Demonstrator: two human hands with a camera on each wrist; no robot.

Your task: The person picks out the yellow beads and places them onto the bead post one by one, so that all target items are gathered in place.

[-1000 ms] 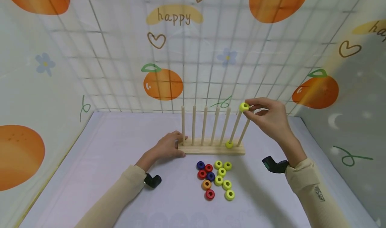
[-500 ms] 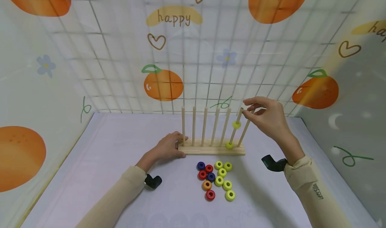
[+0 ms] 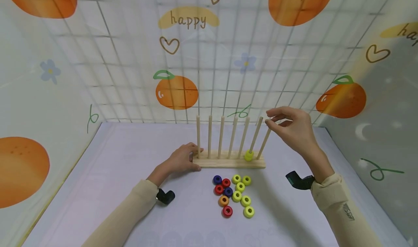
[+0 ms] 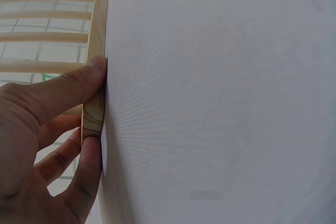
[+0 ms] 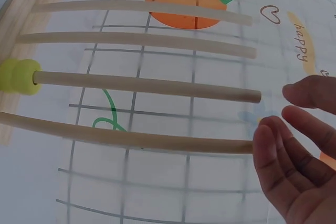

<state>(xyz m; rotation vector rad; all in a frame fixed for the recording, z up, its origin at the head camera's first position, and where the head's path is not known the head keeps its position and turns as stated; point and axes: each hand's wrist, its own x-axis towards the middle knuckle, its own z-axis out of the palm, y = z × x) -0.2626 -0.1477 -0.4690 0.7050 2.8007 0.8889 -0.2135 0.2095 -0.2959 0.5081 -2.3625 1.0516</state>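
Note:
A wooden bead rack [image 3: 228, 162] with several upright pegs stands on the table. My left hand [image 3: 181, 158] grips the left end of its base; in the left wrist view the thumb and fingers pinch the wood. Two yellow beads [image 3: 249, 155] sit stacked at the foot of the second peg from the right. My right hand [image 3: 290, 127] hovers near the tops of the two rightmost pegs, holding nothing, thumb and index finger apart. The right wrist view shows its fingertips [image 5: 265, 135] beside the tip of the end peg, and the yellow beads [image 5: 23, 76] down at the base.
Loose beads lie on the table in front of the rack: several yellow [image 3: 237, 196], three red [image 3: 227, 211], two dark blue [image 3: 228, 192] and one orange [image 3: 223, 201]. A printed curtain [image 3: 130, 58] with oranges and grid lines hangs behind.
The right hand released a yellow bead at the top of the second peg from the right; it slid down onto the other yellow bead. The left hand stayed in place.

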